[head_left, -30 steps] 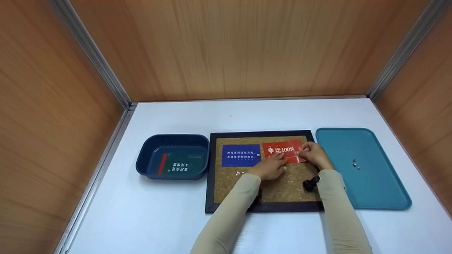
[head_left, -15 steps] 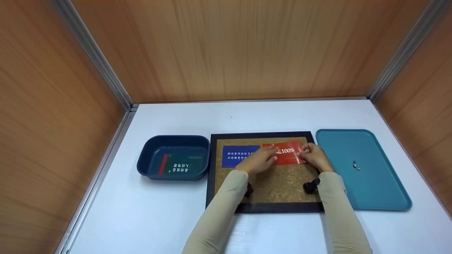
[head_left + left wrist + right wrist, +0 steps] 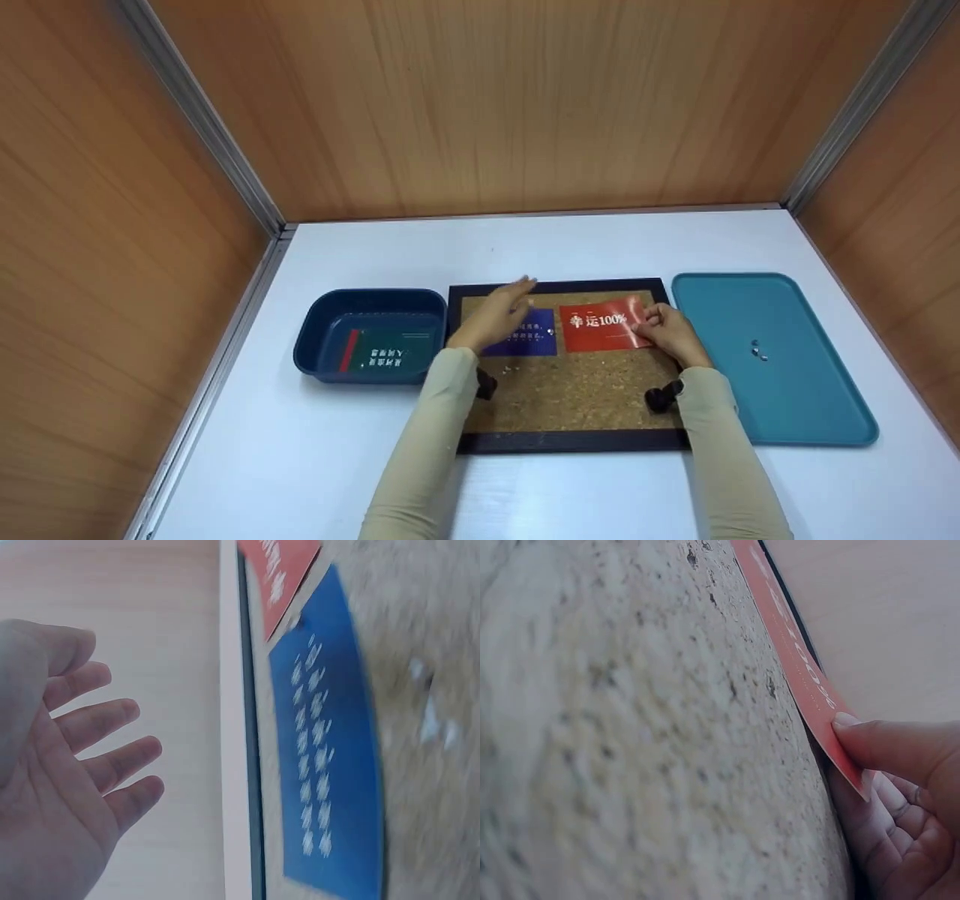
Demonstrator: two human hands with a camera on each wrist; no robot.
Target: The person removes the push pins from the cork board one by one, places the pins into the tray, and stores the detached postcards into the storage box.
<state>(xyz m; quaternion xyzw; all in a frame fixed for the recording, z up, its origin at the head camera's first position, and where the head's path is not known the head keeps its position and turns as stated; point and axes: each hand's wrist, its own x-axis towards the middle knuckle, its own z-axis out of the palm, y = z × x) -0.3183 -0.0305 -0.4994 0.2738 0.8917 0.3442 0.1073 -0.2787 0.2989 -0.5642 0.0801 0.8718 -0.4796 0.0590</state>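
Note:
A red card (image 3: 600, 324) with white lettering lies on the upper right of a dark-framed cork board (image 3: 577, 390). My right hand (image 3: 673, 334) pinches its right end; in the right wrist view the thumb is on top, fingers beneath, and that end is lifted off the cork. Left of it, a blue card (image 3: 322, 742) lies on the board with a small shiny pin (image 3: 550, 331) at its right edge. My left hand (image 3: 491, 319) hovers above the blue card, fingers extended and holding nothing, partly hiding the card from the head camera.
A dark blue bin (image 3: 315, 352) left of the board holds a green card (image 3: 397, 349) with a red stripe. To the right, a teal tray (image 3: 802, 390) carries a few small shiny pins (image 3: 759, 351). Several tiny pins (image 3: 511, 368) sit on the cork below the blue card.
My left hand has left the red card and moved left over the blue card, uncovering the red card's left part. The right hand keeps its pinch on the right end.

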